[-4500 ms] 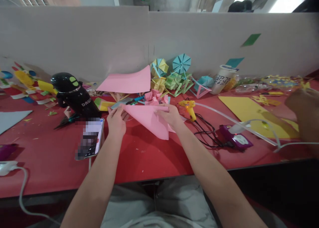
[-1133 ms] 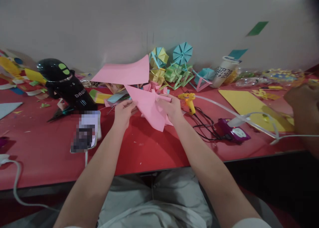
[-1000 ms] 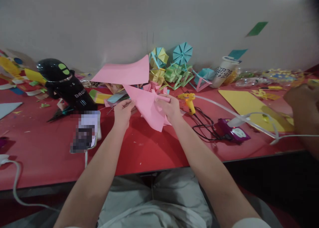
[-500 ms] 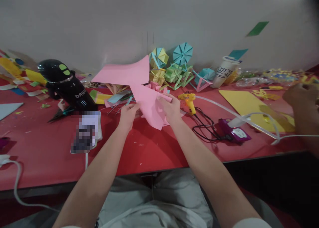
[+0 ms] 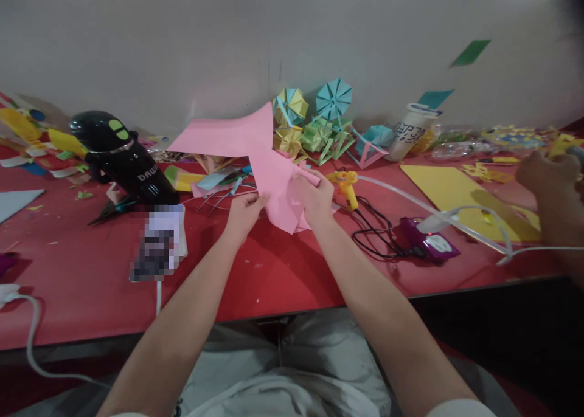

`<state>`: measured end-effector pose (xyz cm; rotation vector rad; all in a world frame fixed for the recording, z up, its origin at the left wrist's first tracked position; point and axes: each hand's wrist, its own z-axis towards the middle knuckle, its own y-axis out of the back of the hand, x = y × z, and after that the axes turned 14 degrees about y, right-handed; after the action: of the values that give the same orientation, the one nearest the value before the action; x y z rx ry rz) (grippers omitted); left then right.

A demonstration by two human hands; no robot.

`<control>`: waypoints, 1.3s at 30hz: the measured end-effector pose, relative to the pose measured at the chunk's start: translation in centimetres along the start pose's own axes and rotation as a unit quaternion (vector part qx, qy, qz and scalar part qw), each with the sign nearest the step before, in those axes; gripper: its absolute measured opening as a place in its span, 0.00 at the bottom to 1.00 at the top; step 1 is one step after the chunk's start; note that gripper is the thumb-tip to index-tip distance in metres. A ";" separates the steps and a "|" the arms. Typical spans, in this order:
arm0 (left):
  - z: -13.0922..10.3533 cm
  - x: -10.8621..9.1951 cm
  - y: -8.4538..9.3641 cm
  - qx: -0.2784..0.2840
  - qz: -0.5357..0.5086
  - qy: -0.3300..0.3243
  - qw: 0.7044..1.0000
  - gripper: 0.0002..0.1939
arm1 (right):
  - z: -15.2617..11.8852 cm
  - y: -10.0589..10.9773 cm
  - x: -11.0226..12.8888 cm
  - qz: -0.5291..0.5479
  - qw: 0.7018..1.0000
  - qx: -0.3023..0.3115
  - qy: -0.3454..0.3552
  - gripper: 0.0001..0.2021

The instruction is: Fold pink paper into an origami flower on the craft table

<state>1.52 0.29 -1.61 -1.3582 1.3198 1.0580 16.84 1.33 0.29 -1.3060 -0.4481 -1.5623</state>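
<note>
A sheet of pink paper (image 5: 275, 177) is stretched between my two hands above the front of the table, its surface bent. My left hand (image 5: 245, 215) pinches the sheet's left lower edge between thumb and fingers. On the other side, my right hand (image 5: 316, 197) is closed on the sheet, and a narrow pink rolled or folded part sticks out by its fingers. Whether a tool lies hidden in that hand cannot be seen. A larger pink sheet (image 5: 219, 136) spreads behind, appearing joined to or overlapping the held piece.
Folded paper umbrellas (image 5: 334, 99) stand by the wall. A yellow glue gun (image 5: 347, 186) with black cord lies right of my hands, near a purple power block (image 5: 429, 241). Left are a black bottle (image 5: 132, 165) and a phone (image 5: 159, 241). Another person's hand (image 5: 550, 174) is far right.
My left hand has shifted right and slightly closer to my right hand. The left edge of the held pink paper has moved right with it. My right hand has barely moved.
</note>
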 end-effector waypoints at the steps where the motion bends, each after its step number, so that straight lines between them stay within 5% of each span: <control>1: 0.0 0.0 -0.1 -0.002 0.018 -0.014 1.000 0.19 | 0.0 0.0 0.0 0.001 1.000 -0.004 0.001 0.14; 6: 0.1 0.2 0.1 -0.054 0.100 -0.054 0.992 0.24 | 0.1 0.1 0.0 0.018 1.000 -0.001 0.007 0.15; 14: 0.3 0.2 -0.1 0.024 0.072 -0.047 0.996 0.14 | 0.5 0.3 -0.5 -0.002 0.999 -0.025 0.038 0.14; 39: 0.5 0.5 0.0 -0.024 0.139 -0.053 0.989 0.07 | 0.3 0.2 -0.9 -0.012 0.998 -0.016 0.064 0.13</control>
<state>1.55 0.73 -2.19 -1.1555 1.4390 1.3388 17.12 1.89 -0.42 -1.2190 -0.3610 -1.6692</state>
